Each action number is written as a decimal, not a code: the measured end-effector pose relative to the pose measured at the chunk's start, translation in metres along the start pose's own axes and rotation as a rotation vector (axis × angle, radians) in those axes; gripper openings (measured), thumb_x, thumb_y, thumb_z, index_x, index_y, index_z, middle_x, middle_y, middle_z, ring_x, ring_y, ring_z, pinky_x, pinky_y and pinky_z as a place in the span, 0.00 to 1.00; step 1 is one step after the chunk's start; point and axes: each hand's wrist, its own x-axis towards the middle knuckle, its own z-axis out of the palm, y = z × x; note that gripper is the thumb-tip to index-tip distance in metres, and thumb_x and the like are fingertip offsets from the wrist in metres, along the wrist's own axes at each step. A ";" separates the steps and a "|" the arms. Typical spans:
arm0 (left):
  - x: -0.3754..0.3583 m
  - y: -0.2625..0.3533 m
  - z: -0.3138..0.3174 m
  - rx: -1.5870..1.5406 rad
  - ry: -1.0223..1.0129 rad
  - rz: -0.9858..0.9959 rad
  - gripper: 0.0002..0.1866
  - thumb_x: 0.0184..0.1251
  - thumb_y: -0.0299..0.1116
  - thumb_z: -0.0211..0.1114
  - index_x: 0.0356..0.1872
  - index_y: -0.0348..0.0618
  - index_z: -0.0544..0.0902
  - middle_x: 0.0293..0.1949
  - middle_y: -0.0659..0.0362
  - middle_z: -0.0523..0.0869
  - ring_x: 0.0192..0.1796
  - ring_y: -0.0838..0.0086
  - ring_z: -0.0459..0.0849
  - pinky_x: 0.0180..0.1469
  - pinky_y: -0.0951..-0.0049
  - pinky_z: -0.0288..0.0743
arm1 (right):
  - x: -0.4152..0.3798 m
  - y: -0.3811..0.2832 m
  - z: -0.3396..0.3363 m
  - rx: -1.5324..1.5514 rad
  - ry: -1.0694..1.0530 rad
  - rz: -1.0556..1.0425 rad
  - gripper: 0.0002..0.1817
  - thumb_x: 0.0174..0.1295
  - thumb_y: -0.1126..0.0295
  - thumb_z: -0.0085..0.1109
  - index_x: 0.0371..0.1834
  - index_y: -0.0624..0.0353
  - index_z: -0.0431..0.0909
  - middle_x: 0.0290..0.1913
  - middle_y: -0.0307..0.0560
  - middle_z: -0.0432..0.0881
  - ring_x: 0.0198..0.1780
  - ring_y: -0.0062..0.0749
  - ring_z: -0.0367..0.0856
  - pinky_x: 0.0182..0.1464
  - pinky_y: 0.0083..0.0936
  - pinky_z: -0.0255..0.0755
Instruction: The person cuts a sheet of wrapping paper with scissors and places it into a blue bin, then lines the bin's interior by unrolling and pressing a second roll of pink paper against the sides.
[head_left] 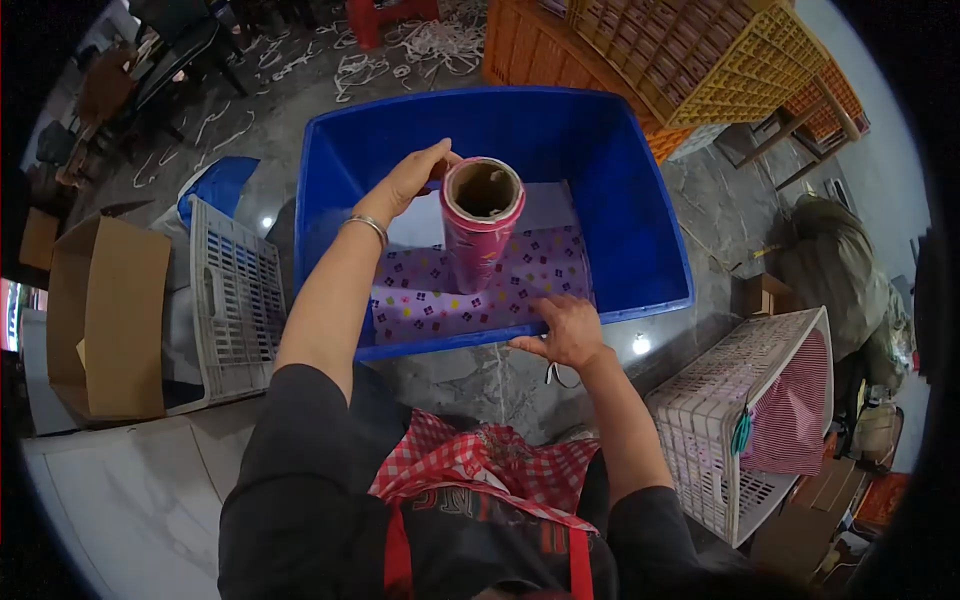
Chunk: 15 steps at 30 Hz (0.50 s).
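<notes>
The fingers of the left hand, above a silver-coloured metal bracelet, are brought to the upper side of a pink, glossy-wrapped cylindrical roll; their tips are partly hidden by it, so whether it is gripped cannot be told. The thumb and fingers of the right hand are parted across the near rim of a deep blue rectangular plastic tub; whether the rim is grasped cannot be told.

Pale marks are borne by the roll's wrapping, too small to be read. Just beside the left fingers, the roll is stood on end inside the tub, its long axis roughly upright, its hollow brown cardboard core turned up to view, its top edge ringed in white.

Beneath the roll and beside the right fingers, a lilac sheet printed with small coloured motifs is spread. Nearer the body than both hands, pale letters, "NG" among them, are seen on a dark short-sleeved shirt, partly covered by a red-and-white checked apron. Beyond the right fingers, a white plastic lattice crate is placed.
</notes>
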 end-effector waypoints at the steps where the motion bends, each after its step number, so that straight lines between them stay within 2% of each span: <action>1: -0.002 -0.007 0.000 0.036 0.044 0.043 0.25 0.74 0.57 0.48 0.42 0.48 0.85 0.40 0.63 0.84 0.44 0.77 0.80 0.51 0.73 0.70 | 0.000 -0.002 -0.003 -0.001 -0.012 -0.006 0.39 0.46 0.31 0.63 0.45 0.58 0.81 0.39 0.51 0.81 0.45 0.48 0.79 0.46 0.43 0.73; 2: -0.003 -0.013 0.000 0.073 0.084 0.087 0.26 0.75 0.56 0.45 0.41 0.49 0.85 0.40 0.65 0.84 0.45 0.79 0.79 0.49 0.74 0.68 | -0.001 -0.004 -0.007 -0.003 -0.021 -0.008 0.40 0.47 0.32 0.63 0.48 0.59 0.80 0.43 0.51 0.81 0.49 0.49 0.78 0.49 0.44 0.72; 3: 0.006 -0.029 -0.008 0.096 0.006 0.173 0.24 0.74 0.58 0.47 0.41 0.52 0.85 0.39 0.67 0.84 0.46 0.80 0.77 0.49 0.73 0.64 | 0.000 -0.007 -0.010 -0.009 -0.016 -0.004 0.40 0.47 0.32 0.63 0.48 0.59 0.80 0.43 0.51 0.81 0.49 0.49 0.78 0.49 0.44 0.72; 4: -0.001 -0.025 -0.004 0.100 -0.005 0.181 0.24 0.74 0.58 0.47 0.41 0.52 0.85 0.39 0.67 0.84 0.46 0.80 0.77 0.49 0.73 0.64 | 0.003 -0.008 -0.015 0.024 0.088 -0.073 0.38 0.49 0.36 0.64 0.50 0.59 0.79 0.47 0.52 0.79 0.53 0.49 0.76 0.53 0.45 0.70; 6: -0.018 -0.024 0.009 -0.091 0.149 0.045 0.22 0.72 0.56 0.49 0.43 0.53 0.85 0.41 0.68 0.83 0.46 0.80 0.76 0.51 0.71 0.64 | 0.017 -0.017 -0.030 0.019 0.314 -0.142 0.34 0.52 0.44 0.67 0.54 0.59 0.76 0.53 0.52 0.77 0.58 0.50 0.71 0.59 0.46 0.66; 8: -0.016 -0.030 -0.002 -0.242 -0.009 0.010 0.18 0.69 0.48 0.51 0.48 0.52 0.83 0.47 0.65 0.83 0.49 0.76 0.76 0.54 0.71 0.63 | 0.044 -0.037 -0.056 -0.028 0.494 -0.147 0.30 0.54 0.57 0.68 0.58 0.59 0.73 0.57 0.53 0.74 0.62 0.51 0.69 0.62 0.47 0.63; 9: -0.012 -0.034 -0.009 -0.326 -0.109 0.032 0.18 0.68 0.46 0.52 0.50 0.52 0.82 0.49 0.64 0.82 0.49 0.76 0.76 0.55 0.71 0.63 | 0.058 -0.045 -0.063 -0.050 0.497 -0.148 0.30 0.54 0.57 0.68 0.58 0.59 0.73 0.57 0.53 0.74 0.62 0.51 0.69 0.62 0.47 0.63; 10: -0.020 -0.031 -0.013 -0.274 -0.177 0.049 0.22 0.62 0.43 0.56 0.56 0.50 0.81 0.55 0.60 0.81 0.59 0.70 0.77 0.63 0.61 0.60 | 0.072 -0.052 -0.070 -0.099 0.457 -0.184 0.30 0.54 0.58 0.67 0.59 0.59 0.73 0.57 0.53 0.74 0.63 0.51 0.69 0.63 0.47 0.63; 12: -0.010 -0.040 -0.016 -0.053 -0.182 0.146 0.22 0.60 0.30 0.57 0.58 0.47 0.79 0.57 0.59 0.80 0.59 0.71 0.77 0.60 0.70 0.66 | 0.091 -0.065 -0.074 -0.172 0.339 -0.246 0.30 0.54 0.64 0.65 0.61 0.59 0.71 0.58 0.53 0.75 0.64 0.49 0.68 0.65 0.49 0.62; 13: -0.002 -0.053 -0.015 -0.003 -0.106 0.261 0.20 0.59 0.21 0.59 0.54 0.42 0.82 0.53 0.58 0.84 0.53 0.72 0.81 0.53 0.77 0.74 | 0.096 -0.071 -0.072 -0.188 0.335 -0.241 0.30 0.54 0.64 0.65 0.61 0.59 0.71 0.58 0.53 0.75 0.64 0.49 0.68 0.65 0.49 0.62; 15: 0.012 -0.063 -0.014 0.068 -0.062 0.334 0.17 0.60 0.21 0.61 0.51 0.41 0.83 0.49 0.58 0.86 0.49 0.72 0.83 0.51 0.75 0.76 | 0.102 -0.077 -0.066 -0.306 0.230 -0.211 0.28 0.56 0.67 0.63 0.62 0.59 0.70 0.56 0.52 0.76 0.62 0.49 0.70 0.64 0.47 0.64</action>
